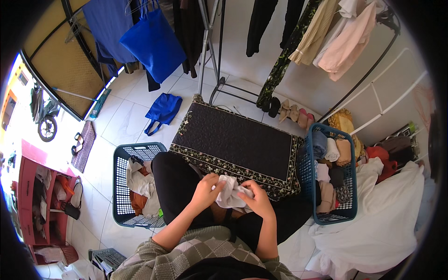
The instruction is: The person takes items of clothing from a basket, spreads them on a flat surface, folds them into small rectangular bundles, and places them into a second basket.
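A bunched white cloth (229,194), probably a garment, is held over my lap between both hands. My left hand (206,190) pinches its left side. My right hand (258,198) grips the right side, with thumb and fingers on the fabric. Just beyond my hands stands a low table under a black quilted cover (238,140) with a floral border. To my left, a dark teal laundry basket (120,189) holds loose, crumpled clothes (143,185). A matching basket (334,218) to my right contains rolled and folded clothes (330,175).
A blue bag (163,109) lies on the tiled floor, and another blue bag (154,45) hangs from a rack. Shoes (294,113) line the wall. White fabric (371,224) spreads beyond the right basket. A pink cabinet (29,203) stands far left, near a broom (99,103).
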The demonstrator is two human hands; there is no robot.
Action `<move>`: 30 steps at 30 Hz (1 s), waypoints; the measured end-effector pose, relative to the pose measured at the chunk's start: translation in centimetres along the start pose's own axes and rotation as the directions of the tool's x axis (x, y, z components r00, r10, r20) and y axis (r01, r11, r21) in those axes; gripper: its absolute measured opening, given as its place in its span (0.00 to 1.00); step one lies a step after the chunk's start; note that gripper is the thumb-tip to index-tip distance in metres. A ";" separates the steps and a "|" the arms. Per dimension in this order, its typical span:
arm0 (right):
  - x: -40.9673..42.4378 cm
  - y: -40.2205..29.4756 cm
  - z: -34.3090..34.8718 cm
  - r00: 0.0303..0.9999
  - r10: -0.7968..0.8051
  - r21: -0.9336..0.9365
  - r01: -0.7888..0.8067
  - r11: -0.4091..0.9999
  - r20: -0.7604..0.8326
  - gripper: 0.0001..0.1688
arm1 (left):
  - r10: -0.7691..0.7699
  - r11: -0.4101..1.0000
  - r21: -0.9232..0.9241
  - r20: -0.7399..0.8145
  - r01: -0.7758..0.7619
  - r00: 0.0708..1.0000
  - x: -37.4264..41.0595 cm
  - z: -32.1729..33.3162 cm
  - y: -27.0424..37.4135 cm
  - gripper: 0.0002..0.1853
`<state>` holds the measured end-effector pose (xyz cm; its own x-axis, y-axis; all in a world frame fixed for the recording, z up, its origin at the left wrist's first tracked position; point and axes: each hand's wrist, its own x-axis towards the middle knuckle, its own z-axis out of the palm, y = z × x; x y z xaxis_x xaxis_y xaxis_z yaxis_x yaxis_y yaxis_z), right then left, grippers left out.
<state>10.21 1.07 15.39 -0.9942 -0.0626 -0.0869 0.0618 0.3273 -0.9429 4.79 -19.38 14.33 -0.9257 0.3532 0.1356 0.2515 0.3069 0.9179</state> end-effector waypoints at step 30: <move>-2.8 3.0 -4.6 0.856 -0.141 0.517 0.423 0.744 -0.497 0.17 | -0.007 0.997 0.070 0.340 -0.018 0.940 0.6 -4.3 -5.1 0.14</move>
<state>12.74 6.52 14.26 -0.9036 0.3684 0.2187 -0.3292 -0.2703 -0.9047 1.80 -24.52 11.36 -0.7762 0.6305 -0.0054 0.2874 0.3615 0.8870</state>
